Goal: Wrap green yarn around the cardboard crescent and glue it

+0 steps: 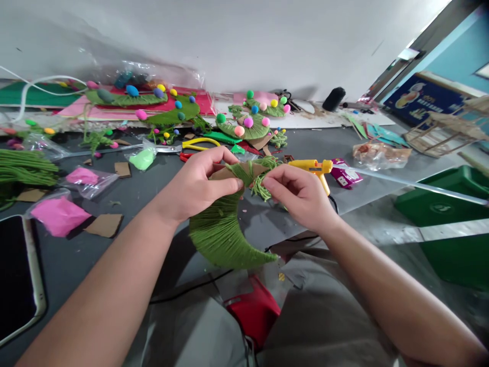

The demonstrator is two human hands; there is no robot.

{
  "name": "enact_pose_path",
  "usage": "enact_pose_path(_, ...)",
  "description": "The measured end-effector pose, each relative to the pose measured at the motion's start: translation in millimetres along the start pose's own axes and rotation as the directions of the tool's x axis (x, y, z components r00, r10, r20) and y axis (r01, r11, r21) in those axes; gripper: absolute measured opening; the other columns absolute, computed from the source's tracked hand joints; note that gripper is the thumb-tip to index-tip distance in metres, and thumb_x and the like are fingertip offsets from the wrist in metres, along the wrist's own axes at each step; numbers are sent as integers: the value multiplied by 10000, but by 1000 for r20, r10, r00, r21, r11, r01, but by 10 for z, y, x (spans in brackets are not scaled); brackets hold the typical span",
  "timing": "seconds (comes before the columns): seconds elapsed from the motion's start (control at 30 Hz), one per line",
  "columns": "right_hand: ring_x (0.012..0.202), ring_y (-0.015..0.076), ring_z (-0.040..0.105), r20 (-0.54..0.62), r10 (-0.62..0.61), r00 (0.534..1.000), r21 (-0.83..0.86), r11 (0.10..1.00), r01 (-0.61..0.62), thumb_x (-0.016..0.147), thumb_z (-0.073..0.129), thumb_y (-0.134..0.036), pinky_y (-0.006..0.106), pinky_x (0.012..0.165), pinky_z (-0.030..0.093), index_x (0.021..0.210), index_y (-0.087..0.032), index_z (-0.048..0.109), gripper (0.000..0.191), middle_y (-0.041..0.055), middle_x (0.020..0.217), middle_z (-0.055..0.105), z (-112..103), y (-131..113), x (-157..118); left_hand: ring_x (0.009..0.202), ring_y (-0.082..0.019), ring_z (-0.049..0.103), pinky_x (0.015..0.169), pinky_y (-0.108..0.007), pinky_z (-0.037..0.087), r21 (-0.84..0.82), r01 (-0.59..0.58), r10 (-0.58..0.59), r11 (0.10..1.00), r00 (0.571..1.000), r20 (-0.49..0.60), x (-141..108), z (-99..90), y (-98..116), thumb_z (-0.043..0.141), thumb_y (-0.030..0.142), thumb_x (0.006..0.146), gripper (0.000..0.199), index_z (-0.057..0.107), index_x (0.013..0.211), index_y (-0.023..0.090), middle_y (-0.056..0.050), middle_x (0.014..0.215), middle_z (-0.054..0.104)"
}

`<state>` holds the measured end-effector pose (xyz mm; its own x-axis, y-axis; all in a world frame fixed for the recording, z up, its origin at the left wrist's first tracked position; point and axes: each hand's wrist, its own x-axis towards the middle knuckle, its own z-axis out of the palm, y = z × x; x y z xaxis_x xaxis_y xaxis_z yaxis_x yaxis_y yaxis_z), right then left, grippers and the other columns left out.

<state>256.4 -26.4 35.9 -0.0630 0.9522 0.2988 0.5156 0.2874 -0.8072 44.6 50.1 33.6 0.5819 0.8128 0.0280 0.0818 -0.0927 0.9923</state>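
Note:
My left hand [202,183] pinches the upper end of a cardboard crescent [225,229] wrapped in green yarn. Most of its curve is covered in tight strands, while bare brown cardboard shows near my fingers. Close beside it, my right hand [301,193] has thumb and forefinger closed on a loose bundle of green yarn [261,186] that meets the crescent's upper end. The crescent's lower tip points right, over the table edge and above my lap. My palms hide part of the bundle and the cardboard.
Behind my hands lie yellow-handled scissors [202,145] and a yellow glue gun [311,166]. Decorated green crescents with pompoms [244,127] line the back. Pink clay packets [59,214], green yarn [26,168] and a phone [19,275] are at left. Green bins [443,196] stand at right.

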Motion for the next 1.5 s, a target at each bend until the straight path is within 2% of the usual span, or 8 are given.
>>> enact_pose_path(0.43, 576, 71, 390, 76, 3, 997, -15, 1000, -1, 957, 591, -326, 225, 510, 325, 819, -165, 608, 213, -32, 670, 503, 2, -54, 36, 572, -112, 568, 499, -211, 427, -23, 19, -19, 1000, 1000, -10, 6, 16, -21, 750, 270, 777, 199, 603, 901, 220, 27, 691, 632)
enact_pose_path(0.6, 666, 108, 512, 168, 52, 984, -8, 999, -52, 959, 576, -339, 246, 587, 408, 914, -179, 639, 178, -3, 771, 594, 2, 45, 29, 553, -100, 543, 487, -207, 400, 2, 2, -2, 1000, 1000, -15, 7, -3, -27, 729, 243, 785, 198, 610, 941, 220, 37, 675, 595)
enact_pose_path(0.67, 822, 147, 593, 76, 16, 997, -4, 1000, -15, 937, 608, -324, 282, 716, 476, 1037, -192, 632, 167, 25, 925, 644, 17, 69, 22, 565, -108, 560, 494, -210, 404, 2, -2, 2, 1000, 1000, -12, 5, -2, -22, 727, 253, 788, 196, 608, 940, 217, 36, 674, 598)
enact_pose_path(0.73, 966, 180, 609, -101, -74, 992, -38, 997, 71, 900, 653, -285, 332, 853, 488, 1080, -201, 615, 203, 44, 1044, 642, 33, 62, 10, 612, -130, 609, 522, -219, 434, -22, -2, 2, 1000, 1000, -8, 4, 8, -12, 738, 273, 784, 208, 597, 928, 219, 28, 700, 634)
enact_pose_path(0.83, 1001, 191, 603, -224, -165, 961, -69, 986, 153, 883, 668, -259, 356, 894, 484, 1026, -213, 618, 158, 46, 1049, 629, 55, 0, -7, 706, -165, 668, 591, -245, 494, -63, -1, 0, 998, 1000, -8, -1, 30, 11, 777, 302, 758, 257, 596, 924, 227, 16, 780, 689)
enact_pose_path(1.1, 826, 156, 634, -143, 19, 990, 103, 995, -5, 889, 688, -397, 288, 699, 502, 1034, -204, 683, 241, 37, 934, 694, 59, -119, 51, 714, -155, 655, 617, -243, 511, 40, -35, 32, 999, 998, 60, -27, 60, 77, 778, 311, 757, 243, 643, 932, 211, 6, 803, 681)
enact_pose_path(1.3, 671, 119, 550, 18, 62, 998, 185, 981, -65, 874, 699, -400, 262, 612, 457, 848, -170, 714, 232, 11, 748, 646, -6, -86, 120, 709, -148, 642, 594, -225, 484, 77, -20, 6, 997, 985, 175, -30, 67, 77, 761, 274, 779, 208, 651, 943, 207, -3, 806, 696)
enact_pose_path(1.5, 614, 96, 525, 258, 268, 928, 393, 848, -354, 844, 724, -431, 231, 574, 442, 794, -164, 683, 275, -9, 685, 589, -65, -22, 140, 657, -119, 555, 559, -212, 438, 122, -33, 1, 992, 969, 248, -26, 46, 67, 769, 301, 782, 221, 659, 950, 209, 8, 772, 653)
